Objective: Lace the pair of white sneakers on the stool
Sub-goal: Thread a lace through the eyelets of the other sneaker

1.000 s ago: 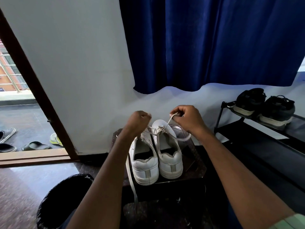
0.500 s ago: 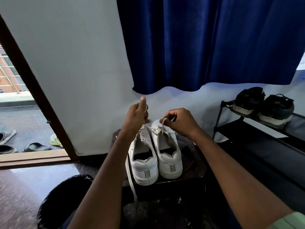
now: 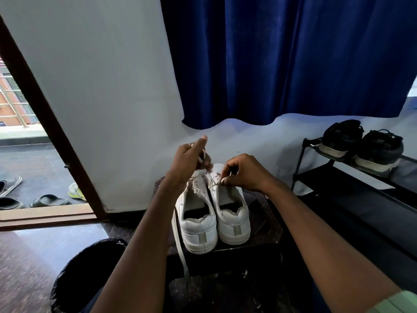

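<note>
Two white sneakers stand side by side on a dark stool (image 3: 264,231), heels toward me. My left hand (image 3: 189,159) is raised above the left sneaker (image 3: 198,224) and grips one end of a white lace, forefinger pointing up. Over the tongue of the right sneaker (image 3: 233,220), my right hand (image 3: 246,172) pinches the lace (image 3: 220,182) at the eyelets. Another loose lace (image 3: 179,249) hangs from the left sneaker down past the stool's front edge.
A black-lined bin (image 3: 90,272) stands at the lower left by my left arm. A black shoe rack (image 3: 352,184) with dark shoes (image 3: 361,145) is on the right. Behind are a white wall and a blue curtain (image 3: 293,59). An open doorway on the left shows sandals (image 3: 49,199).
My left hand has risen, pulling its lace end up and away from the shoes. My right hand has come down and inward onto the right sneaker's eyelets.
</note>
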The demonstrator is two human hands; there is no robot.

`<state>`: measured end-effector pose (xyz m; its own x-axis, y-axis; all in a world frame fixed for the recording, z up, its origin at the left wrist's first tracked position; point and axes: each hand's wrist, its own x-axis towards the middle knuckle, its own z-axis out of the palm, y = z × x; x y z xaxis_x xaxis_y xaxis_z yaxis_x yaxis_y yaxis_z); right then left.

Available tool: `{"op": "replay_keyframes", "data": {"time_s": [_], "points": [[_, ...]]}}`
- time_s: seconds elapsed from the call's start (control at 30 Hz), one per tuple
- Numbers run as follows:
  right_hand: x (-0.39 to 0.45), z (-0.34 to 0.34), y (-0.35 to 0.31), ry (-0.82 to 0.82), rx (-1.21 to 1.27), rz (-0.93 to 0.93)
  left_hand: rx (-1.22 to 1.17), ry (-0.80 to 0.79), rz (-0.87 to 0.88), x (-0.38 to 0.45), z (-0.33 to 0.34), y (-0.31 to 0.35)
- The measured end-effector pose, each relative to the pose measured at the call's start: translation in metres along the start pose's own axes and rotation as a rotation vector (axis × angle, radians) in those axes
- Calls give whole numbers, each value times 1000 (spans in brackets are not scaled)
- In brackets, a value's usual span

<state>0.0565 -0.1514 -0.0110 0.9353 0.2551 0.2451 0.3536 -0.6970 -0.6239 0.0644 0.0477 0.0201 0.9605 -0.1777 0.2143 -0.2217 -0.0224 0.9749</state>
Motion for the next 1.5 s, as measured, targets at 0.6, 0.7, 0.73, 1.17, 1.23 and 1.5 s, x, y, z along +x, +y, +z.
{"op": "replay_keyframes", "data": {"time_s": [0.6,0.7,0.73,1.17,1.23,1.5], "points": [[-2,0,-2,-47,-5,79,901,-152,-64,2,-7,-16],[-2,-1,-2,-43,7,85,1200,-144,-78,0,-15,-20],[-2,-1,-2,-44,15,85,1243,-163,-80,-2,-17,-21],[-2,-2,-7,-48,293,159,1158,-347,40,4,1,-30],[-2,-2,-12,-68,437,183,887,-297,8,5,1,-26],[6,-9,-16,220,1035,290,45,33,87,1,-1,-2]]}}
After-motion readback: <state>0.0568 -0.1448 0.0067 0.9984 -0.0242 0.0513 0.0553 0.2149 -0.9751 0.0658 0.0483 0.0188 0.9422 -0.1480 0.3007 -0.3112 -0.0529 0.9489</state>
